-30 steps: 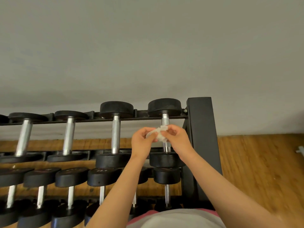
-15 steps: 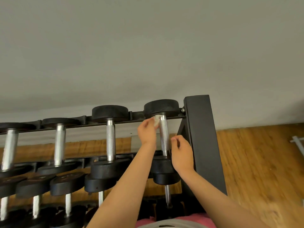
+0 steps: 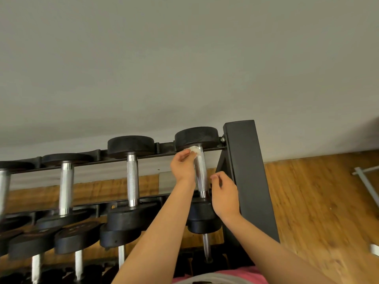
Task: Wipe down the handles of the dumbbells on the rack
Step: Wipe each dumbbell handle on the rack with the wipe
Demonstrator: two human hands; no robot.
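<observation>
Head view: the post of the rack, a black upright at the right end, serves as the landmark. The dumbbell just left of the post lies on the top tier with its handle running away from the camera. The left hand pinches a small white wipe between thumb and fingertips and presses it on the far end of that handle, just under the far head. The right hand hangs between handle and post, near the handle's lower half, fingers loosely curled with nothing seen in them; whether it touches the handle I cannot tell.

By my reading the wiping is at an early stage: the wipe sits at one end of this handle, with its length yet to cover. Further left of the post, the next handle and its neighbours, plus the lower tiers, look left to do, though no frame shows which are already clean.
</observation>
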